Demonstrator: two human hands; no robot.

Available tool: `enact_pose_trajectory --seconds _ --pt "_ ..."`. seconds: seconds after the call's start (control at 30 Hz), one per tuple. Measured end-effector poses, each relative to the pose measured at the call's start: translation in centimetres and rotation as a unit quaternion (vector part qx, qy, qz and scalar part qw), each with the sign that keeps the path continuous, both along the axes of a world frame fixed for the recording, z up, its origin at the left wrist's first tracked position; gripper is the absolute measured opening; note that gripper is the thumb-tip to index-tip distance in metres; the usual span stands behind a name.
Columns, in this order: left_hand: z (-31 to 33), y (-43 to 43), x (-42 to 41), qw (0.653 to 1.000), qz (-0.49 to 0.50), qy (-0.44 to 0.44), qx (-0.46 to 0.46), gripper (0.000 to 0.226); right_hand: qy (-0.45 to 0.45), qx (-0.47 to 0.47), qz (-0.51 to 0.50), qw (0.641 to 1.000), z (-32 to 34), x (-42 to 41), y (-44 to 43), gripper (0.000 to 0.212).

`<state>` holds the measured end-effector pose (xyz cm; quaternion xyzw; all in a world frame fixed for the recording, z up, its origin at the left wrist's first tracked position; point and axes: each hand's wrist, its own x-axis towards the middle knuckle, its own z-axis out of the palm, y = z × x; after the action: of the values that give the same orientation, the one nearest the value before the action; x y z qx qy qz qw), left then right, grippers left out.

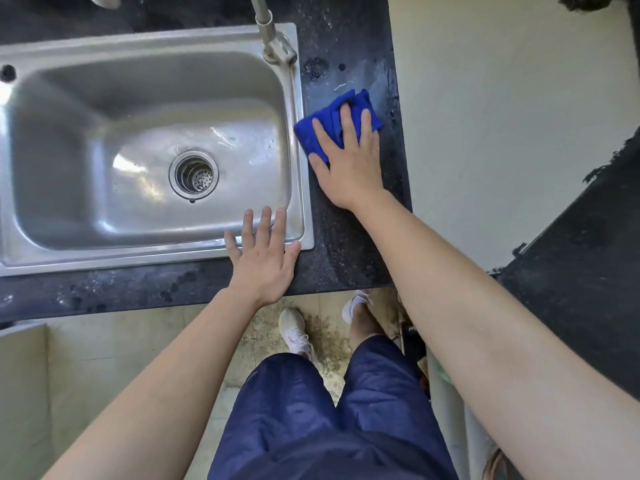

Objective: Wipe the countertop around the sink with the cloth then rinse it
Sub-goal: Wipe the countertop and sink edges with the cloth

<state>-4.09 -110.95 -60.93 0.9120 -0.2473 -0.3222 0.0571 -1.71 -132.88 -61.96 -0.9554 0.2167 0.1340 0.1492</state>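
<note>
A blue cloth [349, 105] lies folded on the dark speckled countertop [349, 237], on the narrow strip to the right of the steel sink [104, 81]. My right hand [346, 157] presses flat on the cloth with straight, spread fingers. My left hand [265, 258] rests flat with spread fingers on the sink's front right rim and the counter edge. The sink basin holds nothing but its drain strainer [194, 174]. The tap [273, 39] rises at the sink's back right corner.
The counter ends just right of the cloth, with pale floor beyond. A second dark surface [581, 289] stands at the right. My legs and white shoes are below the counter's front edge. A wet sheen shows on the counter behind the cloth.
</note>
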Motion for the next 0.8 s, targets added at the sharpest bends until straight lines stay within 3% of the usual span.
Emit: enact_pose_trajectory --seconds 0.13,0.27,0.43,0.6,0.8 --pt "0.0 0.0 0.2 1.0 0.003 0.007 0.004 0.062 -0.012 -0.001 -0.01 1.0 -0.1 -1.5 1.8 0.059" --pt "0.1 -0.2 0.1 1.0 0.002 0.006 0.007 0.063 -0.044 0.01 0.016 0.999 -0.1 -11.0 5.5 0.058" --pt "0.2 -0.1 0.1 1.0 -0.002 0.008 0.006 0.063 0.001 0.016 0.005 1.0 0.2 -21.2 7.4 0.06" --pt "0.2 0.0 0.2 1.0 -0.002 0.014 -0.005 0.064 0.032 0.021 -0.017 0.999 1.3 -18.6 5.7 0.063" --pt "0.5 -0.5 0.7 0.999 0.011 0.026 -0.017 0.065 0.088 -0.007 -0.076 0.993 2.1 -7.4 -0.6 0.066"
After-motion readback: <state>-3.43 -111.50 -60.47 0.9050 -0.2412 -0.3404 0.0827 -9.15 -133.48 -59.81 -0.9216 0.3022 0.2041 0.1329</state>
